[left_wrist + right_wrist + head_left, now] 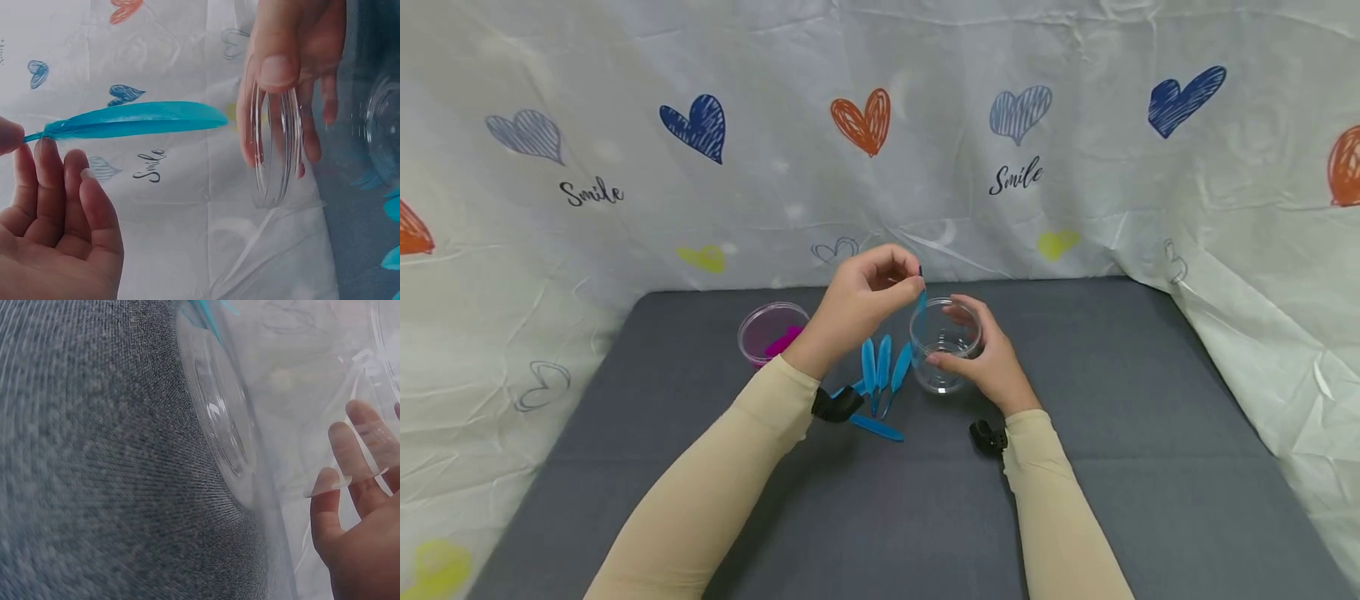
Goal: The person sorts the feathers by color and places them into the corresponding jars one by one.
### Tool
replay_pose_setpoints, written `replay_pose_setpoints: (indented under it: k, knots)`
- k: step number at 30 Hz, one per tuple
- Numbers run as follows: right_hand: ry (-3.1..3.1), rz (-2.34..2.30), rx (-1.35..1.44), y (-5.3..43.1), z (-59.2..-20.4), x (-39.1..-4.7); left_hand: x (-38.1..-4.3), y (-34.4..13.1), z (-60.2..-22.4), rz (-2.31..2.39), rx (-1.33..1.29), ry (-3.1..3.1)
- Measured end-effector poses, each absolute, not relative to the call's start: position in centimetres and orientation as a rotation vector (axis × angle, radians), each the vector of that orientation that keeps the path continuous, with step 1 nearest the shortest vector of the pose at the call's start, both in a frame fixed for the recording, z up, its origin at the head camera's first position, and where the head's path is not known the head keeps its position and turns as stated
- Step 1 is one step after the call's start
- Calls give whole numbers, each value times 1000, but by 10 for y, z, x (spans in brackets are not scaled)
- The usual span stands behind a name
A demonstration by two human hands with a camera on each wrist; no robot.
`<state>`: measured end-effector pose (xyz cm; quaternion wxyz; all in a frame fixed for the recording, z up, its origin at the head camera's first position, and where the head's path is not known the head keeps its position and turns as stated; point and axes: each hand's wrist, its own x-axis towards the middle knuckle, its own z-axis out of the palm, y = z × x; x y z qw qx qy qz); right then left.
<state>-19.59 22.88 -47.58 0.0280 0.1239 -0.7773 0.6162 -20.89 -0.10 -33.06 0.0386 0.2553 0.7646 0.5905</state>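
Note:
My left hand pinches a blue feather by its quill between thumb and fingertips. In the left wrist view the feather's tip points towards the mouth of a clear plastic jar. From the head view, the feather hangs tip down, overlapping the jar's left rim. My right hand grips that jar around its upper side, thumb in front and fingers behind. No feather shows inside the jar. Several more blue feathers lie on the table just left of it.
A second clear tub with magenta feathers in it stands to the left, partly hidden by my left forearm. Grey cloth covers the table. Behind it hangs a white curtain printed with hearts.

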Motion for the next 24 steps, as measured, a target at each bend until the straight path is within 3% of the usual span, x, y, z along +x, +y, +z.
replay_pose_setpoints:
  k: [15,24]
  knots:
    - [-2393,1949,429,229,-477,-198,-225,13,-357,1746,719,2461]
    - [-2404,1956,412,231,-478,-198,-222,18,-374,1474,661,2603]
